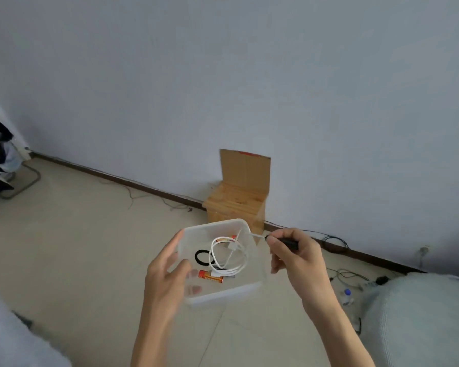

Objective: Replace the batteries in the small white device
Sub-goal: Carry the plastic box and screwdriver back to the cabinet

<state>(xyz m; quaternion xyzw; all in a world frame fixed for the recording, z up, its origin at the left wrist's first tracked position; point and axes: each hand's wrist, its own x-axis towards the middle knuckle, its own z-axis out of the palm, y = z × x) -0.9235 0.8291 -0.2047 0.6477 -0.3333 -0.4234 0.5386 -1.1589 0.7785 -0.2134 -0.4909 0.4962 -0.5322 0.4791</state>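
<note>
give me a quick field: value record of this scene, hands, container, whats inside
left hand: grips the left wall of the translucent plastic container, held up above the tiled floor
right hand: pinches a thin black-handled tool at the container's right rim
contents: coiled white cable, black ring, orange-and-gold battery
white device: not identifiable
background: cardboard box at the wall

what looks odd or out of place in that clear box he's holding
Mostly the white cable: one end trails over the rim of the clear box, pinched by the right hand. The battery and black ring lie loose inside. No white device is visible.
</note>
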